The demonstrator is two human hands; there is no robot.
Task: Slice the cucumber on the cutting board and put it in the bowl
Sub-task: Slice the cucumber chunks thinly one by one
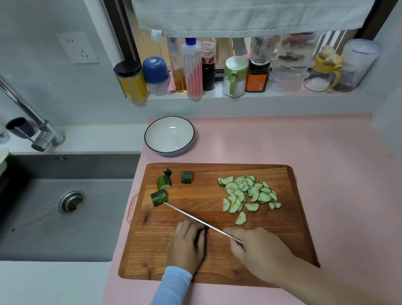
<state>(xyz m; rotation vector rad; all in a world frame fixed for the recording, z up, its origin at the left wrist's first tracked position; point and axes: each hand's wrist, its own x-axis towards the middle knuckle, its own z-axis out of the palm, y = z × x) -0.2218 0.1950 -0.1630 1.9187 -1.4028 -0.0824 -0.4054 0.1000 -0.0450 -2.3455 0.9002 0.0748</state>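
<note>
A wooden cutting board (152,244) lies on the pink counter (332,163) in the lower middle of the frame. On its near part the left hand (187,247), with a light blue sleeve (172,293) on its wrist, curls its fingers over a dark green cucumber piece (201,236) and holds it down on the wood. Just to the right of it, the right hand (257,250) grips the handle of a kitchen knife (197,217). The thin blade runs diagonally toward the upper left, right beside the held piece, and its tip ends close to one of the cucumber chunks (159,197) at the board's upper left corner. A pile of pale half-moon cucumber slices (246,192) lies on the board's upper right part. A white bowl (170,152) with a dark rim stands on the counter just above the board's upper left edge. A grey sink (40,219) with a chrome faucet (15,97) fills the left side. Bottles and jars (194,73) line the window sill at the top, under a hanging towel (253,2).
</note>
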